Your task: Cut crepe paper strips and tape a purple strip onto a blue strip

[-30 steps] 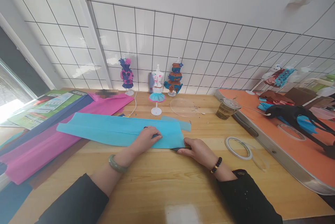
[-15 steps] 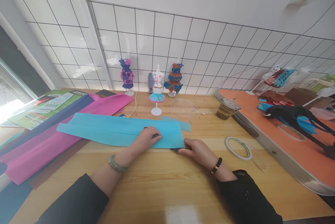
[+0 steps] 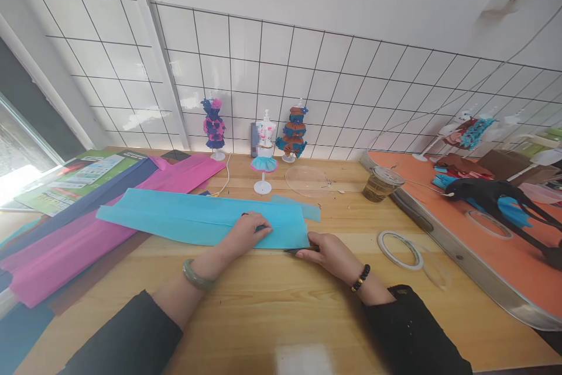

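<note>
- A white tile wall (image 3: 246,79) stands behind the blue sheet (image 3: 184,214).
- A wooden table (image 3: 246,316) is under the blue sheet.
- A long pink sheet (image 3: 83,249) pokes out from under the blue sheet's left end.
- The blue sheet is long and lies on the table.
- Three little dress forms (image 3: 264,164) stand behind the blue sheet.
- The left hand (image 3: 249,229) is on top of the blue sheet; I can't tell if its fingers pinch.
- The right hand (image 3: 329,252), by the blue sheet's near right corner, is closed around a tool.
- A tape roll (image 3: 383,246) lies right of the blue sheet.
- The dark pointed tool (image 3: 293,251) is at the blue sheet's near edge.
</note>
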A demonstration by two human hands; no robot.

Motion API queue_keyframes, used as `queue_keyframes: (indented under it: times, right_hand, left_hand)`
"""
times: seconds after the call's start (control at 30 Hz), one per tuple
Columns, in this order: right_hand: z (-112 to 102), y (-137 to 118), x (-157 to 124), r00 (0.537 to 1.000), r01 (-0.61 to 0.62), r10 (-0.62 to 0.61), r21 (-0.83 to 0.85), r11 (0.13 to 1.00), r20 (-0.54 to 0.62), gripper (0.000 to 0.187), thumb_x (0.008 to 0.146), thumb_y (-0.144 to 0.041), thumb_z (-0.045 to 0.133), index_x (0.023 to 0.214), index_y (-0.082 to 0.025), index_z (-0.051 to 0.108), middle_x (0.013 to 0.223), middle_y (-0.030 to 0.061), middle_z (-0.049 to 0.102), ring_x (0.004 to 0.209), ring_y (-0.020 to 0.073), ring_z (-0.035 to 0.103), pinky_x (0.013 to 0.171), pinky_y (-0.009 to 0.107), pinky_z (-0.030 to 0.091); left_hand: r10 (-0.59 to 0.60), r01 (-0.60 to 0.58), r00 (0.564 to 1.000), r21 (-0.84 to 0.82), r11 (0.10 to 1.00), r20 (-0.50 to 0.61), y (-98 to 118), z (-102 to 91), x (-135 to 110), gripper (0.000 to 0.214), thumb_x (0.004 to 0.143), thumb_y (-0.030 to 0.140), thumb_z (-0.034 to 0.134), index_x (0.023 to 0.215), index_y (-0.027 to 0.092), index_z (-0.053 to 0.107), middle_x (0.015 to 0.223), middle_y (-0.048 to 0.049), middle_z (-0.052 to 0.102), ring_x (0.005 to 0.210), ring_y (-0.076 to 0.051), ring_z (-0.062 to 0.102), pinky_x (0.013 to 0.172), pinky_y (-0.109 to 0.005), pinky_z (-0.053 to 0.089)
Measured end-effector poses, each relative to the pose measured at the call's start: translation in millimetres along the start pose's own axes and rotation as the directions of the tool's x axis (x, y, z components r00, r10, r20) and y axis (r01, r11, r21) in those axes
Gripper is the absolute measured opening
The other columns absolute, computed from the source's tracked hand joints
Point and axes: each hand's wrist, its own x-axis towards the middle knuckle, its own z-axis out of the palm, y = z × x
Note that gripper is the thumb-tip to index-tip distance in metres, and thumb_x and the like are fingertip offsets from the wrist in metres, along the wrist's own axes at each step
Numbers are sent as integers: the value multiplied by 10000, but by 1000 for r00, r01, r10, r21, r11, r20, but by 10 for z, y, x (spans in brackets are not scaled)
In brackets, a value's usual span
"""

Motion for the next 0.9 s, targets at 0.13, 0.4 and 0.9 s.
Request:
queue_keyframes:
  times: [0.13, 0.4, 0.9]
  right_hand:
    - [8, -5, 8, 1000, -6, 5, 4, 1000, 5, 456, 757, -631, 439, 608, -201, 418, 559, -23, 500, 514, 107, 391, 479, 230, 212]
    - [17, -5, 8, 1000, 12, -12, 20, 1000, 27, 463, 761, -639, 423, 651, -194, 485, 595, -3, 546, 541, 119, 436, 501, 230, 241]
    - [4, 17, -11, 1000, 15, -15, -4, 1000, 4, 455, 780, -621, 413, 612, -199, 424, 554, -31, 492, 511, 100, 385, 482, 224, 220]
  left_hand:
    - [-2, 2, 1000, 0, 1000, -2, -5, 1, -2, 181, 824, 323, 491, 785, 218, 633, 798, 11, 631, 814, -158, 518, 767, -297, 352]
    - [-12, 12, 1000, 3, 1000, 8, -2, 5, -7, 185, 827, 326, 489, 787, 212, 629, 806, 13, 634, 817, -159, 515, 771, -294, 353]
    - [-14, 14, 1000, -8, 1000, 16, -9, 2, -17, 210, 760, 401, 577, 851, 221, 634, 866, 8, 640, 872, -170, 528, 806, -299, 360]
